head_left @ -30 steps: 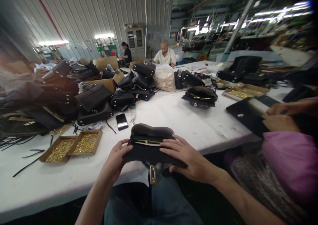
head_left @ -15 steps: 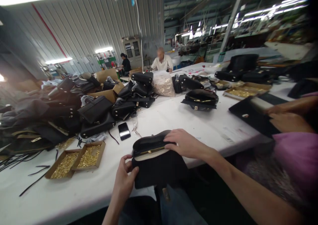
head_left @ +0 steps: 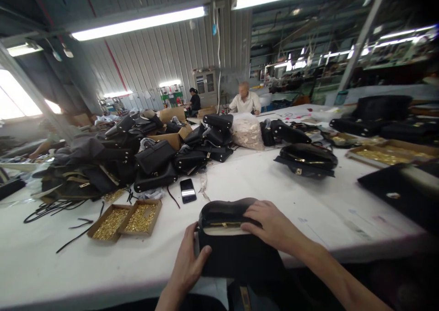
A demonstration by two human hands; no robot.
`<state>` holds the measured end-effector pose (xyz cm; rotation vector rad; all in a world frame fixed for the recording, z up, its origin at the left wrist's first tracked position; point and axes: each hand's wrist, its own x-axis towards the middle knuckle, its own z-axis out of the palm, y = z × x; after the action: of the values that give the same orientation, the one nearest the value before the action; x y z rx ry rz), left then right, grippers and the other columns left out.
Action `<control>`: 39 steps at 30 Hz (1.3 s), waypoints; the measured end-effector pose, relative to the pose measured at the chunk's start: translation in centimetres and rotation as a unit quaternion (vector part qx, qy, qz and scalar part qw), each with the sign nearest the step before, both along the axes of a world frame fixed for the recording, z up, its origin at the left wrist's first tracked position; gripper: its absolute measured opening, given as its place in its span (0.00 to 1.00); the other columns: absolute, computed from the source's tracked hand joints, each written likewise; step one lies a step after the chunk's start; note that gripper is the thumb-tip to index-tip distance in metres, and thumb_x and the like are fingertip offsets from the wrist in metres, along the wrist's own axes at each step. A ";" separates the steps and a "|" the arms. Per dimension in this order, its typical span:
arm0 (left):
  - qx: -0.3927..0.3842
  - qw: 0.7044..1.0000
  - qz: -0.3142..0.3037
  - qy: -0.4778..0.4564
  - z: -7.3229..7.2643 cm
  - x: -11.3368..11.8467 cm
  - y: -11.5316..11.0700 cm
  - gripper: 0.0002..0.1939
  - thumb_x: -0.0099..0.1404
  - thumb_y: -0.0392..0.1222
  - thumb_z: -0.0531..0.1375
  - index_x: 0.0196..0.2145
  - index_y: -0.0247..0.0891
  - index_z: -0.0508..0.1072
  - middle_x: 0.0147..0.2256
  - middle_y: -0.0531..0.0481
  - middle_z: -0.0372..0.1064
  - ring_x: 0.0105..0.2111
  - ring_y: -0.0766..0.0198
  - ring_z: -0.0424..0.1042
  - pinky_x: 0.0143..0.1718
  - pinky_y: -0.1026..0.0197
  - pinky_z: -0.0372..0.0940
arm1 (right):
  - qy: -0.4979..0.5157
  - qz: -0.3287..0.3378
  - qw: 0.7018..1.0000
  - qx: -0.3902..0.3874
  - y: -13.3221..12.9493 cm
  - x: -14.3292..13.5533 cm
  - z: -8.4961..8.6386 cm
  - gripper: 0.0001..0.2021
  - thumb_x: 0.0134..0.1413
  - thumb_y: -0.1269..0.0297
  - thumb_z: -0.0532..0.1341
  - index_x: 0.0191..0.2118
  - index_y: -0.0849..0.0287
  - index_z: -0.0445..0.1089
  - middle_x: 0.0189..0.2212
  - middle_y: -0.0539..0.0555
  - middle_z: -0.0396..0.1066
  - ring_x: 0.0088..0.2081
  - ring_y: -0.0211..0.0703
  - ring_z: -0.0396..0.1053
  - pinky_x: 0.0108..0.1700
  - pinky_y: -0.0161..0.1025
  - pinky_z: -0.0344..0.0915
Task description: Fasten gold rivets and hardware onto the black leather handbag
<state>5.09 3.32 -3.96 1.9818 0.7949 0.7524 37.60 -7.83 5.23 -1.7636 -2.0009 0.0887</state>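
Note:
A black handbag [head_left: 240, 258] lies at the table's front edge, its flap hanging toward me and its mouth showing a gold zip and pale lining. My left hand [head_left: 190, 258] grips the bag's left side, thumb on the front and fingers behind. At the right of the mouth, my right hand [head_left: 265, 222] pinches the rim, with fingers on the far edge and thumb by the lining. Below the flap dangles a strap with a metal piece [head_left: 245, 297]. Another black handbag [head_left: 305, 160] stands beyond my right hand, gold clasp facing me.
Two cardboard trays [head_left: 158, 224] of small gold fittings sit left, near a phone [head_left: 187, 191]. Black bags [head_left: 156, 158] are heaped behind them, beside a clear sack [head_left: 247, 132]. Another tray [head_left: 363, 161] and a black piece [head_left: 387, 196] lie right. A person in white [head_left: 245, 101] sits across the table.
The camera view has swung left and up, shifting everything right and down. Both hands keep their hold on the handbag. The co-worker's hands and pink sleeve at right have left view.

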 end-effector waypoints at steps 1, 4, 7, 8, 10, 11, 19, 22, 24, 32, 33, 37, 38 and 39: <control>0.009 1.000 -0.007 -0.001 -0.3 -0.2 0.2 0.38 0.75 0.58 0.62 0.75 0.42 0.59 0.72 0.32 0.61 0.71 0.38 0.63 0.71 0.39 0.60 | -0.003 0.000 1.000 -0.004 0.1 -0.1 0.3 0.11 0.70 0.51 0.68 0.42 0.51 0.83 0.41 0.55 0.83 0.48 0.54 0.77 0.61 0.57 0.64; 0.024 1.000 0.012 0.007 -1.5 -0.7 0.5 0.43 0.74 0.59 0.63 0.77 0.40 0.55 0.75 0.30 0.57 0.74 0.36 0.58 0.75 0.37 0.55 | 0.003 0.020 1.000 0.001 0.2 -0.8 1.6 0.09 0.68 0.51 0.70 0.42 0.48 0.84 0.40 0.52 0.84 0.47 0.54 0.80 0.69 0.64 0.57; 0.038 0.998 0.027 0.033 -2.3 -0.7 0.4 0.51 0.73 0.60 0.65 0.81 0.41 0.45 0.77 0.32 0.52 0.76 0.35 0.55 0.76 0.36 0.54 | 0.051 -0.004 0.998 0.029 1.7 -2.0 4.1 0.12 0.70 0.47 0.68 0.40 0.46 0.85 0.37 0.50 0.85 0.42 0.51 0.81 0.65 0.58 0.65; 0.047 0.998 0.019 0.048 -2.4 -0.7 0.3 0.53 0.72 0.61 0.65 0.82 0.42 0.43 0.78 0.33 0.51 0.76 0.34 0.55 0.76 0.35 0.53 | 0.065 -0.031 0.996 0.043 2.8 -2.5 5.0 0.15 0.71 0.45 0.66 0.38 0.47 0.85 0.36 0.50 0.85 0.40 0.51 0.81 0.59 0.54 0.69; 0.066 0.994 -0.006 0.087 -2.2 -0.5 0.2 0.55 0.71 0.64 0.65 0.82 0.44 0.42 0.79 0.36 0.49 0.76 0.34 0.54 0.77 0.34 0.50 | 0.067 -0.092 0.991 0.065 6.4 -3.7 6.5 0.20 0.72 0.42 0.63 0.37 0.49 0.85 0.37 0.53 0.85 0.39 0.52 0.81 0.49 0.48 0.72; 0.070 0.991 -0.015 0.110 -2.1 -0.4 0.2 0.55 0.71 0.65 0.64 0.82 0.44 0.42 0.79 0.37 0.49 0.77 0.35 0.53 0.78 0.33 0.48 | 0.049 -0.113 0.991 0.057 8.7 -4.5 6.9 0.20 0.71 0.42 0.63 0.39 0.50 0.85 0.40 0.54 0.85 0.42 0.53 0.81 0.48 0.47 0.72; 0.088 0.979 -0.005 0.182 -0.9 -0.1 0.2 0.46 0.71 0.62 0.60 0.79 0.44 0.56 0.77 0.41 0.54 0.75 0.39 0.55 0.77 0.37 0.49 | 0.048 -0.188 0.967 -0.164 26.2 -12.6 -0.2 0.29 0.60 0.42 0.71 0.53 0.64 0.82 0.55 0.70 0.81 0.57 0.62 0.78 0.55 0.43 0.72; 0.106 0.978 -0.021 0.179 -0.1 -0.2 0.1 0.39 0.70 0.59 0.62 0.75 0.48 0.64 0.75 0.43 0.59 0.73 0.40 0.59 0.75 0.40 0.53 | 0.065 -0.245 0.952 -0.174 28.1 -14.9 -3.7 0.36 0.58 0.37 0.70 0.56 0.68 0.80 0.59 0.76 0.77 0.60 0.67 0.76 0.57 0.48 0.73; 0.110 0.978 -0.029 0.175 0.4 -0.3 0.1 0.38 0.68 0.57 0.63 0.73 0.49 0.66 0.74 0.42 0.61 0.71 0.39 0.61 0.73 0.40 0.55 | 0.068 -0.281 0.944 -0.161 28.7 -16.2 -5.5 0.41 0.56 0.33 0.69 0.59 0.69 0.78 0.63 0.79 0.72 0.63 0.71 0.73 0.61 0.53 0.71; 0.096 0.983 -0.024 0.155 1.0 -0.2 0.2 0.34 0.65 0.54 0.66 0.67 0.50 0.71 0.68 0.42 0.68 0.65 0.40 0.66 0.69 0.42 0.58 | 0.079 -0.321 0.936 -0.123 30.7 -16.9 -9.3 0.47 0.41 0.37 0.76 0.61 0.66 0.75 0.65 0.78 0.67 0.65 0.72 0.68 0.66 0.57 0.65; 0.094 0.983 -0.022 0.153 0.9 -0.2 0.2 0.34 0.65 0.54 0.66 0.68 0.50 0.71 0.68 0.42 0.68 0.65 0.40 0.66 0.69 0.42 0.58 | 0.082 -0.322 0.935 -0.124 30.9 -16.7 -9.6 0.47 0.40 0.38 0.76 0.61 0.67 0.74 0.65 0.77 0.67 0.65 0.71 0.68 0.66 0.56 0.66; 0.087 0.984 -0.021 0.155 0.7 -0.3 0.2 0.36 0.64 0.53 0.67 0.68 0.49 0.70 0.69 0.42 0.67 0.65 0.40 0.66 0.69 0.42 0.58 | 0.093 -0.315 0.935 -0.133 31.4 -15.8 -10.1 0.50 0.37 0.37 0.77 0.62 0.66 0.72 0.64 0.76 0.67 0.63 0.71 0.70 0.63 0.55 0.68; 0.086 0.984 -0.021 0.157 0.6 -0.4 0.2 0.36 0.63 0.52 0.67 0.68 0.49 0.70 0.70 0.42 0.66 0.66 0.40 0.65 0.69 0.42 0.58 | 0.095 -0.313 0.935 -0.136 31.5 -15.6 -10.2 0.49 0.37 0.37 0.77 0.62 0.65 0.72 0.64 0.76 0.67 0.63 0.71 0.71 0.63 0.55 0.68; 0.085 0.984 -0.022 0.157 0.6 -0.3 0.2 0.36 0.63 0.52 0.67 0.68 0.49 0.71 0.70 0.43 0.66 0.66 0.40 0.65 0.69 0.43 0.58 | 0.097 -0.312 0.935 -0.139 31.6 -15.4 -10.2 0.49 0.37 0.38 0.77 0.62 0.64 0.72 0.64 0.75 0.67 0.63 0.71 0.71 0.62 0.54 0.69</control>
<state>4.74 3.56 -3.36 2.3018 0.8901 0.5001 22.16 23.75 -4.98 -2.3831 -1.2605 0.3352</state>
